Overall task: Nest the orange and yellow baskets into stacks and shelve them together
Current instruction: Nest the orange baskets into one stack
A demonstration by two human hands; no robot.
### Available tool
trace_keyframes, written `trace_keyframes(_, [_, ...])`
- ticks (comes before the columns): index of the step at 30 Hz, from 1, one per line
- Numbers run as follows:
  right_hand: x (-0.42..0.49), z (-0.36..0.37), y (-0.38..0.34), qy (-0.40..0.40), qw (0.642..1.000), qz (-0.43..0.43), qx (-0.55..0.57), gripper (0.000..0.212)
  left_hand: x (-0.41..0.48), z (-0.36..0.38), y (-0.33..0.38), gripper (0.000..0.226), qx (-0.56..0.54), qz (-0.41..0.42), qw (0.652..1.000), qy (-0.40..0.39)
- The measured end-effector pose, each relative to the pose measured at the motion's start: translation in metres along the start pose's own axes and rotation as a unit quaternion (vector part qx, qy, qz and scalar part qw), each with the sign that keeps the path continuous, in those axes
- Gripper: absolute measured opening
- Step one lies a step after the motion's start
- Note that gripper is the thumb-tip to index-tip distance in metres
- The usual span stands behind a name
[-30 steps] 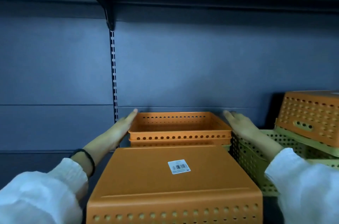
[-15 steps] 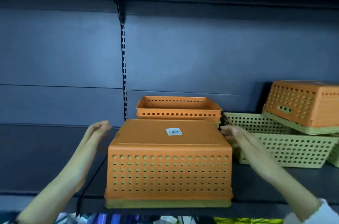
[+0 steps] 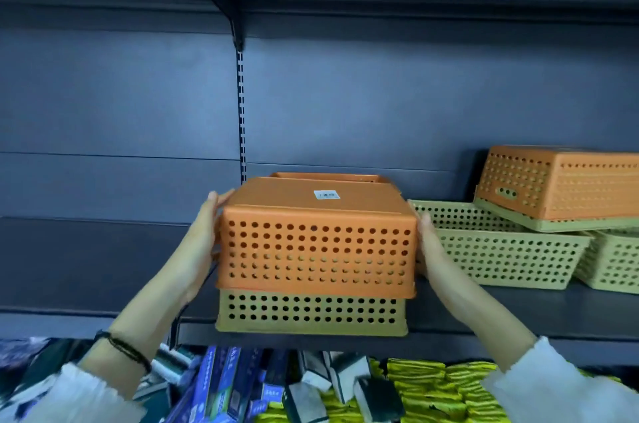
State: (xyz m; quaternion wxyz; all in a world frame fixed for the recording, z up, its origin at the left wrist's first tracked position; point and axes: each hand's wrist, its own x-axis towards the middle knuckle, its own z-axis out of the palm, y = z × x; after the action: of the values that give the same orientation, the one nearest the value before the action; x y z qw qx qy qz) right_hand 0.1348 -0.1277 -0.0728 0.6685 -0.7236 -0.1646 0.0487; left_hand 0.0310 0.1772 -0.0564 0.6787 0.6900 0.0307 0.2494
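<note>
Left hand and right hand press flat against the two short ends of the upside-down orange basket, fingers together, clamping it over the yellow basket at the front edge of the shelf. Best keep even pressure both sides and lift straight up so the yellow one doesn't drag off the edge. Orange basket's bottom faces up, opening down, long axis left-right along the shelf.

Both hands clasp upturned orange basket, seemingly lifted.
</note>
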Motion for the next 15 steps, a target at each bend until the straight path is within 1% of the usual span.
trace_keyframes(2, [0.002, 0.003, -0.019, 0.019, 0.999, -0.025, 0.028, 0.078, 0.008, -0.006, 0.013, 0.049, 0.026, 0.020, 0.999, -0.015])
trace_keyframes(3, [0.008, 0.000, -0.031, 0.036, 0.998, -0.044, 0.035, 0.067, 0.011, -0.007, 0.023, 0.055, 0.033, 0.026, 0.999, -0.021])
trace_keyframes(5, [0.016, -0.004, -0.060, 0.061, 0.995, -0.060, 0.059, 0.053, 0.029, -0.012, 0.040, 0.068, 0.036, 0.030, 0.998, -0.030])
trace_keyframes(6, [0.020, -0.007, -0.074, 0.069, 0.993, -0.068, 0.069, 0.051, 0.038, -0.012, 0.050, 0.071, 0.033, 0.035, 0.998, -0.034])
trace_keyframes(8, [0.034, -0.011, -0.092, 0.073, 0.991, -0.075, 0.086, 0.055, 0.051, -0.010, 0.067, 0.076, 0.040, 0.051, 0.997, -0.042])
trace_keyframes(9, [0.039, -0.013, -0.099, 0.058, 0.992, -0.074, 0.088, 0.060, 0.056, -0.010, 0.072, 0.076, 0.039, 0.059, 0.997, -0.044])
trace_keyframes(11, [0.047, -0.018, -0.109, 0.027, 0.993, -0.063, 0.100, 0.062, 0.066, -0.010, 0.076, 0.069, 0.020, 0.092, 0.994, -0.057])
trace_keyframes(13, [0.056, -0.029, -0.115, 0.028, 0.986, -0.043, 0.159, 0.063, 0.072, -0.011, 0.077, 0.061, 0.012, 0.125, 0.990, -0.065])
trace_keyframes(15, [0.065, -0.040, -0.122, 0.032, 0.971, -0.037, 0.235, 0.067, 0.079, -0.009, 0.080, 0.055, 0.023, 0.162, 0.983, -0.080])
